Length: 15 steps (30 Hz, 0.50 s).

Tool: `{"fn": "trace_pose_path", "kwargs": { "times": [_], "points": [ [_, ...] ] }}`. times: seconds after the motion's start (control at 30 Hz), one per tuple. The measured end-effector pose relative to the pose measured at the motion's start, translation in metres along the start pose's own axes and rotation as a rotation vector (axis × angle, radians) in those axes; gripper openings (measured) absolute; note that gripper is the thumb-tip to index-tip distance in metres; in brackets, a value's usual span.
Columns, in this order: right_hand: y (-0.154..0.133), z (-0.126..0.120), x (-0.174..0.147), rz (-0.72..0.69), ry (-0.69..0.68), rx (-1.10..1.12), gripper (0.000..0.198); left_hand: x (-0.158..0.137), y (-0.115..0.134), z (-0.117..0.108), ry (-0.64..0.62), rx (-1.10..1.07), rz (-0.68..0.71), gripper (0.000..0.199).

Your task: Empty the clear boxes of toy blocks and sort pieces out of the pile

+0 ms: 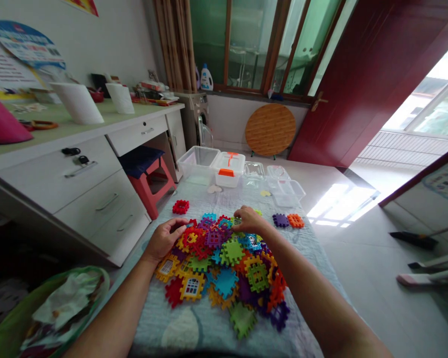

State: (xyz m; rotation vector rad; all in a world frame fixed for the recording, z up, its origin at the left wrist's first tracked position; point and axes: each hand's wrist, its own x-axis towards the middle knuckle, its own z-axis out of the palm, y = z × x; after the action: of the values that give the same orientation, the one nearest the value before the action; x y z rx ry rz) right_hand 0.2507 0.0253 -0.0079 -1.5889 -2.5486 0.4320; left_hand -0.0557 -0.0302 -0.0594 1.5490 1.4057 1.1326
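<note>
A heap of toothed plastic building tiles [224, 282] in several colours lies on the cloth-covered table. My left hand [166, 239] rests at the heap's far left edge, thumb and fingers apart, fingertips beside a few red tiles. Over the far right side of the heap, my right hand [249, 220] has its fingers bent down and closed around a green building tile [236, 220], partly hidden by them. Apart from the heap, a red square tile [180, 207] lies to the left. A purple tile [280, 220] and an orange tile [295, 221] lie side by side to the right.
At the table's far end stand an open clear bin [197, 171], a lidded box with an orange latch [229, 171] and clear plastic containers [288, 191]. A drawer desk [93, 174] and red stool [151, 181] are left. A lined waste basket [103, 283] sits low left.
</note>
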Motion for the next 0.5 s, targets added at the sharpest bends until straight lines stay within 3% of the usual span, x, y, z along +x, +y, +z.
{"fn": "trace_pose_path", "kwargs": {
  "times": [0.13, 0.27, 0.5],
  "points": [
    [0.023, -0.017, 0.003, 0.013, 0.088, 0.026, 0.041, 0.0, -0.002, 0.0, 0.002, 0.0, 0.001, 0.034],
    [0.061, -0.034, 0.005, 0.127, 0.19, 0.007, 0.04, 0.0, -0.002, 0.0, 0.003, 0.001, 0.0, 0.036],
    [0.08, -0.009, -0.003, 0.183, 0.095, -0.066, 0.041, -0.001, -0.001, 0.0, 0.005, -0.016, -0.009, 0.036]
  ]
}}
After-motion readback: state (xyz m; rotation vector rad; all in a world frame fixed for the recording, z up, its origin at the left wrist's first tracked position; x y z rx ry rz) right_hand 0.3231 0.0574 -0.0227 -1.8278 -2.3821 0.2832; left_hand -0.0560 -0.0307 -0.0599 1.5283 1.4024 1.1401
